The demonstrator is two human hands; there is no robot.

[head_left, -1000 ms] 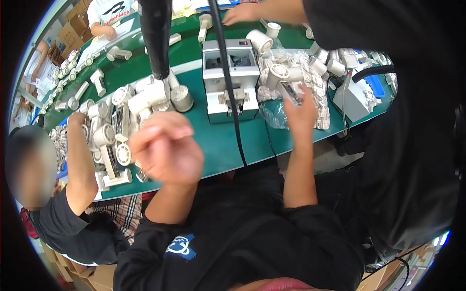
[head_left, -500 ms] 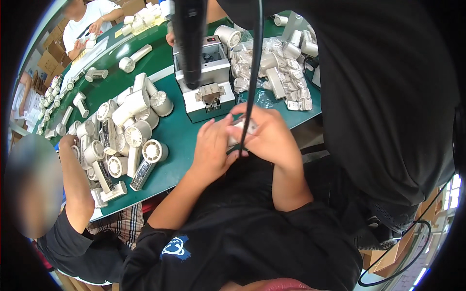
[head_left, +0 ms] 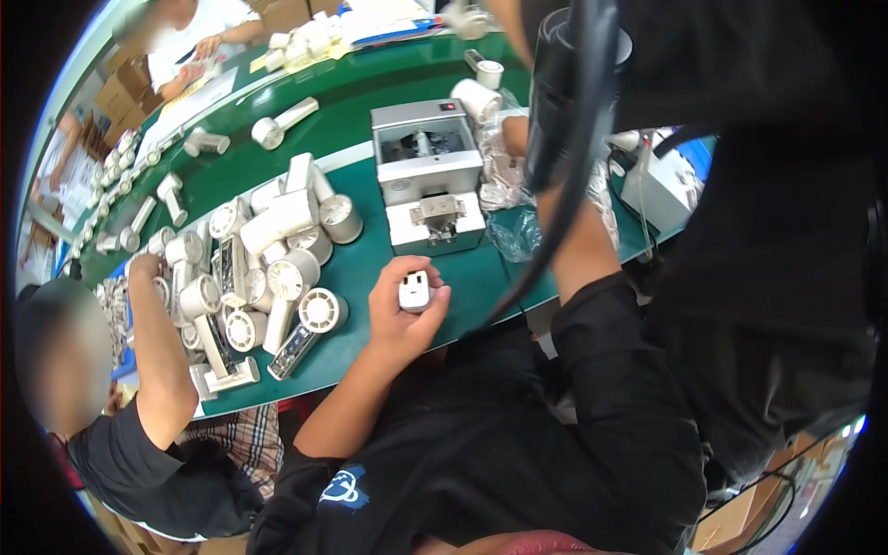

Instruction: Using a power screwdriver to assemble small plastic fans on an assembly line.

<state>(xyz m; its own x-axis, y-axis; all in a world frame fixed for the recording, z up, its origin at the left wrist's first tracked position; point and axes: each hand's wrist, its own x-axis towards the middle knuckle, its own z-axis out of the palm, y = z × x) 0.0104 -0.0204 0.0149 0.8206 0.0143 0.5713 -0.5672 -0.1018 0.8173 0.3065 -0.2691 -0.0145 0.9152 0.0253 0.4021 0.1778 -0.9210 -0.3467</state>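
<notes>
My left hand (head_left: 396, 310) is closed around a small white plastic piece (head_left: 414, 292) with dark slots in its upper face, held above the table's front edge. My right forearm stretches away to the right. Of my right hand (head_left: 516, 137), only a small part shows beside a dark cylinder (head_left: 558, 102) that covers the rest, so its fingers are hidden. It is over the clear plastic bag (head_left: 504, 176) of white parts. Just beyond my left hand stands a grey and white bench machine (head_left: 427, 176) with a metal block at its front.
White fan-shaped housings (head_left: 277, 222) lie heaped on the green table (head_left: 370, 324) at left, where a co-worker's arm (head_left: 162, 342) reaches in. More housings rest on the green belt (head_left: 342, 120) behind. A black cable (head_left: 555, 250) hangs in front; a white box (head_left: 659, 190) stands at right.
My hands have parted. The left keeps the white piece, its slotted face now showing; the right has moved away to the bag at far right. The view has shifted.
</notes>
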